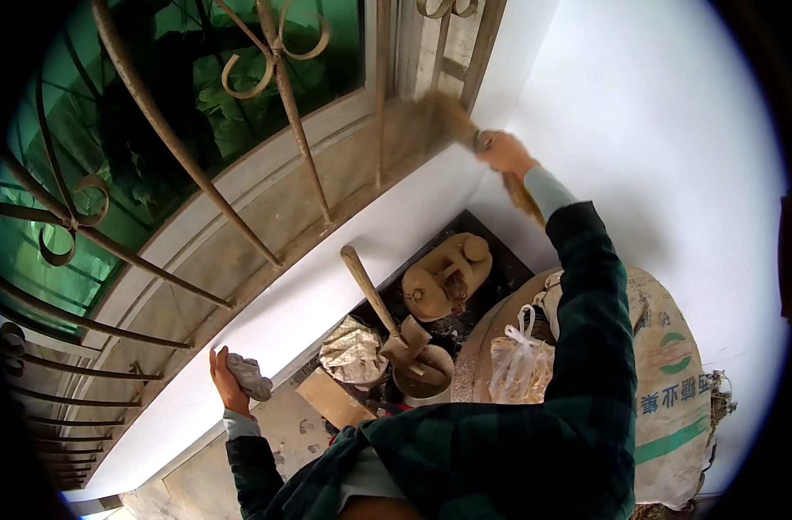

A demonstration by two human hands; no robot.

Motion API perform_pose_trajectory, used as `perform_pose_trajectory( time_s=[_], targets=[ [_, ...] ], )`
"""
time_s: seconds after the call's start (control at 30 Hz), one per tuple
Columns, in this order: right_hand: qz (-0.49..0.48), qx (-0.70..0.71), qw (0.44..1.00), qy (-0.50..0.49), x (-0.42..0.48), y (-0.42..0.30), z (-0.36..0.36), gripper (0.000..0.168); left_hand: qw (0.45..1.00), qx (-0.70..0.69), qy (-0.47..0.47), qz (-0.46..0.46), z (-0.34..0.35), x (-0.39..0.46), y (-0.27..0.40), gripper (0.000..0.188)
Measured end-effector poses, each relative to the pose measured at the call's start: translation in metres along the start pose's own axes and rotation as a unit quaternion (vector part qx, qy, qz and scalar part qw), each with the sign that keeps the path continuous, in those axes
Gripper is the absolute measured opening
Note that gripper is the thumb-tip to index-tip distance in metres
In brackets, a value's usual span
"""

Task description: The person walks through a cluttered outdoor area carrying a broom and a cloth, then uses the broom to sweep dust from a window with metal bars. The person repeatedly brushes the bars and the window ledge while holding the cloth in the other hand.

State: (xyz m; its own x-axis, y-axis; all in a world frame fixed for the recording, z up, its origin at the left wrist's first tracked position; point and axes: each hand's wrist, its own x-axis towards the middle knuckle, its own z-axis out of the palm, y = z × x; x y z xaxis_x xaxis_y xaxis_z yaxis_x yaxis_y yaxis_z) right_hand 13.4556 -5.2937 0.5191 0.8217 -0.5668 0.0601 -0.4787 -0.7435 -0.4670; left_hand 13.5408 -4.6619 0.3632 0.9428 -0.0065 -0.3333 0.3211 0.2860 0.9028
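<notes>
My right hand (504,151) grips a straw-coloured hand brush (457,121). Its bristles are blurred at the right end of the dusty window sill (350,146), behind the metal bars, and a yellowish tail of the brush hangs below my fist. Lower on the left, my left hand (227,383) holds a crumpled grey cloth (249,377) in front of the white wall under the sill. Curved, rusty window bars (194,169) rise from the sill's outer edge. Behind them is a green-tinted window pane (175,110).
Below the sill, a wooden-handled tool (373,289) leans in a round pot (428,374). Beside it are a dusty tan container (446,276), a wrapped bundle (352,351) and a flat board (334,396). A clear plastic bag (522,364) and a printed woven sack (669,383) lie right.
</notes>
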Motion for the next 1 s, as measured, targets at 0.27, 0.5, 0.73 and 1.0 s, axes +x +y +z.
perform_pose_trajectory(
  time_s=[0.27, 0.5, 0.73, 1.0],
  targets=[
    [-0.009, 0.014, 1.0, -0.006, 0.012, -0.004, -0.008, 0.023, 1.0, -0.006, 0.001, 0.005, 0.013, 0.002, 0.003, 0.015],
    [-0.001, 0.104, 0.99, -0.09, 0.031, 0.008, -0.014, 0.035, 0.999, -0.031, 0.019, -0.013, 0.003, 0.002, -0.006, 0.015],
    [0.029, 0.142, 0.986, -0.082, -0.001, -0.01, -0.006, 0.028, 0.999, -0.019, 0.026, 0.008, 0.016, -0.009, -0.004, 0.022],
    [-0.071, -0.118, 0.981, 0.138, -0.048, -0.033, 0.0, 0.053, 0.998, -0.055, -0.025, -0.019, 0.008, 0.001, -0.002, 0.013]
  ],
)
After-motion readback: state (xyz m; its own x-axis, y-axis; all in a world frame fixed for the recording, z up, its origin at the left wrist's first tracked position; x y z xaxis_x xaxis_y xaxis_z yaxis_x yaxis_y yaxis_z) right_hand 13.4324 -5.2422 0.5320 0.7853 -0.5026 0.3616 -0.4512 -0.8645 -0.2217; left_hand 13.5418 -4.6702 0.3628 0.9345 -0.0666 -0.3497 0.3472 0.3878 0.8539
